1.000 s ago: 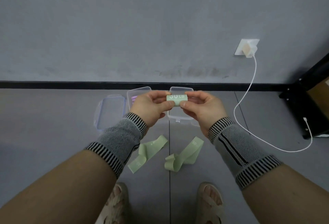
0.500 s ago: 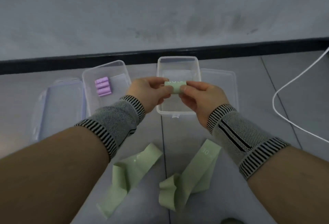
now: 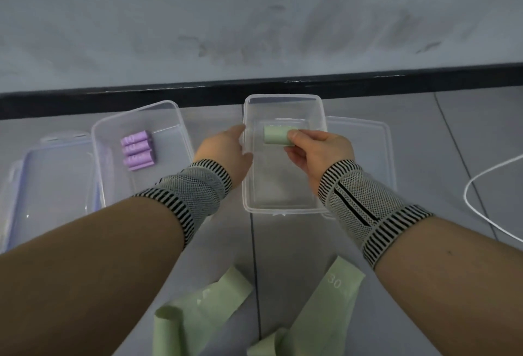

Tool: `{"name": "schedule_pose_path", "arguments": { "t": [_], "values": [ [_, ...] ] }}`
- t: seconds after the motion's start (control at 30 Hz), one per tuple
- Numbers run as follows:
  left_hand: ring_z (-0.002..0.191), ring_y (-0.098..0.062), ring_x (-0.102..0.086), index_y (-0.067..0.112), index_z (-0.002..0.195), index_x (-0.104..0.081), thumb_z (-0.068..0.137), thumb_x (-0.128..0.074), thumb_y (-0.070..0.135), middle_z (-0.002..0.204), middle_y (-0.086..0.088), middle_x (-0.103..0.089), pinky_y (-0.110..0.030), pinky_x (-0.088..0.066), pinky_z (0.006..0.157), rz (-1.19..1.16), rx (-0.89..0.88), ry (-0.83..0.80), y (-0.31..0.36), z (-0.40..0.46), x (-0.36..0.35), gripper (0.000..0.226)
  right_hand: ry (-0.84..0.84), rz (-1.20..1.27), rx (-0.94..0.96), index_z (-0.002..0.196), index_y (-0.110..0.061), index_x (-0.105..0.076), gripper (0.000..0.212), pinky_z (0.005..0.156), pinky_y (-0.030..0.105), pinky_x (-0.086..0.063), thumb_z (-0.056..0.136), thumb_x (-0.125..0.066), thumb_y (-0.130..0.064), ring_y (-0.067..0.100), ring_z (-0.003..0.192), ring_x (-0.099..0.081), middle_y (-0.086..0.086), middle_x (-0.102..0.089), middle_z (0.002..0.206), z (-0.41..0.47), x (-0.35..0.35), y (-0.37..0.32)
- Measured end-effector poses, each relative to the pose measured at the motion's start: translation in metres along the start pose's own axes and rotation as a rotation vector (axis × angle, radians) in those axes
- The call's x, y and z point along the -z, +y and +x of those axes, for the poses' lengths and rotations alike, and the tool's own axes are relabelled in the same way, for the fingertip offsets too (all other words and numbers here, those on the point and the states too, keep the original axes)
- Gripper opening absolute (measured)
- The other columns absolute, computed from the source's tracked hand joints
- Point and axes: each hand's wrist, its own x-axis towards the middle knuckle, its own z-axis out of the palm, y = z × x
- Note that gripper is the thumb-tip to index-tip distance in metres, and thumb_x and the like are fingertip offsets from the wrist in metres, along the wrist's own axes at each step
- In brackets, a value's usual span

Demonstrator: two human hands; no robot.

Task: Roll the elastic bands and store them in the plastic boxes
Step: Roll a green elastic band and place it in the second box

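My right hand [image 3: 319, 152] pinches a rolled pale green elastic band [image 3: 276, 135] by its right end and holds it inside the clear plastic box [image 3: 283, 210] at centre, near the box's far end. My left hand [image 3: 223, 152] is off the roll, fingers apart, resting against that box's left rim. A second clear box [image 3: 97, 157] to the left holds three purple rolled bands [image 3: 137, 150] side by side. Two unrolled green bands [image 3: 198, 307] [image 3: 325, 304] lie on the floor near me, one printed "30".
A clear lid [image 3: 56, 180] lies left of the purple box, and another lid [image 3: 368, 143] lies right of the centre box. A white cable [image 3: 481, 205] loops over the floor at right. A black baseboard [image 3: 254, 89] and grey wall stand just behind the boxes.
The roll was held in both hands above the box; now only my right hand holds it, lower and farther into the box. My left hand let go and moved to the box's left rim.
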Motion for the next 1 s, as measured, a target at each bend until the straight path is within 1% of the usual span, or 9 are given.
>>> {"name": "schedule_pose_path", "arguments": {
  "t": [0.1,0.2,0.3,0.37,0.43,0.57,0.73,0.87,1.0],
  "values": [
    [0.081,-0.013,-0.059,0.026,0.143,-0.033,0.090,-0.054,0.023,0.088,0.006,-0.065,-0.027,-0.049,0.076,-0.097,0.004,-0.003,-0.003,-0.006,-0.006,0.057,0.018,-0.060,0.012,0.082,-0.012,-0.067,0.005,0.069,0.027,-0.057,0.081,-0.072,-0.011,0.018,0.074,-0.070,0.011,-0.071,0.084,0.013,-0.004,0.007],
    [0.070,-0.006,-0.055,0.025,0.140,-0.036,0.089,-0.055,0.023,0.086,0.006,-0.064,-0.019,-0.043,0.062,-0.125,0.000,0.009,-0.009,-0.018,-0.014,0.054,0.021,-0.106,0.033,0.086,-0.013,-0.068,0.006,0.073,0.028,-0.058,0.082,-0.072,-0.011,0.018,0.077,-0.070,0.010,-0.071,0.086,0.023,-0.011,0.015],
    [0.103,-0.019,-0.057,0.022,0.140,-0.035,0.093,-0.048,0.034,0.128,-0.001,-0.053,-0.032,-0.046,0.086,-0.031,-0.068,0.127,-0.015,-0.021,-0.016,0.050,0.019,-0.125,0.056,0.091,-0.009,-0.070,0.009,0.075,0.029,-0.059,0.082,-0.071,-0.011,0.017,0.075,-0.069,0.009,-0.070,0.084,0.034,-0.019,0.026],
    [0.130,-0.024,-0.037,0.024,0.144,-0.027,0.094,-0.041,0.040,0.151,-0.001,-0.027,-0.039,-0.034,0.106,0.126,-0.204,0.201,-0.022,-0.013,-0.017,0.055,0.034,-0.180,0.083,0.098,-0.005,-0.071,0.018,0.073,0.025,-0.058,0.082,-0.072,-0.013,0.013,0.070,-0.068,0.009,-0.071,0.083,0.041,-0.021,0.037],
    [0.143,-0.023,-0.009,0.024,0.148,-0.012,0.093,-0.034,0.049,0.158,0.003,-0.003,-0.044,-0.019,0.115,0.314,-0.331,0.157,-0.029,-0.005,-0.021,0.065,0.063,-0.249,0.113,0.102,-0.004,-0.071,0.024,0.076,0.026,-0.058,0.081,-0.073,-0.016,0.012,0.069,-0.068,0.006,-0.072,0.081,0.047,-0.021,0.049],
    [0.144,-0.020,0.014,0.021,0.148,0.010,0.090,-0.013,0.057,0.157,0.006,0.015,-0.053,-0.003,0.116,0.492,-0.343,0.075,-0.035,0.000,-0.032,0.072,0.140,-0.309,0.168,0.103,-0.011,-0.073,0.028,0.083,0.035,-0.057,0.079,-0.073,-0.025,0.017,0.082,-0.070,0.004,-0.074,0.085,0.061,-0.025,0.061],
    [0.144,-0.019,0.015,0.016,0.148,0.008,0.091,-0.015,0.057,0.157,0.003,0.014,-0.056,0.002,0.115,0.481,-0.316,0.103,-0.028,-0.005,-0.038,0.074,0.171,-0.434,0.252,0.101,-0.014,-0.074,0.025,0.075,0.028,-0.056,0.084,-0.067,-0.031,0.012,0.074,-0.063,0.001,-0.072,0.085,0.071,-0.029,0.066],
    [0.144,-0.020,0.015,0.015,0.148,0.009,0.092,-0.012,0.057,0.157,0.001,0.014,-0.055,0.002,0.115,0.467,-0.309,0.105,-0.025,-0.006,-0.040,0.073,0.189,-0.680,0.389,0.113,-0.014,-0.066,0.029,0.085,0.028,-0.050,0.091,-0.058,-0.031,0.016,0.093,-0.064,0.001,-0.070,0.103,0.073,-0.033,0.061],
    [0.144,-0.020,0.014,0.015,0.148,0.009,0.092,-0.012,0.056,0.157,0.000,0.014,-0.055,0.001,0.115,0.478,-0.310,0.109,-0.025,-0.006,-0.042,0.073,0.175,-0.912,0.535,0.124,-0.017,-0.058,0.032,0.083,0.027,-0.046,0.097,-0.047,-0.032,0.020,0.098,-0.062,0.004,-0.067,0.109,0.073,-0.033,0.061]
  ]
}}
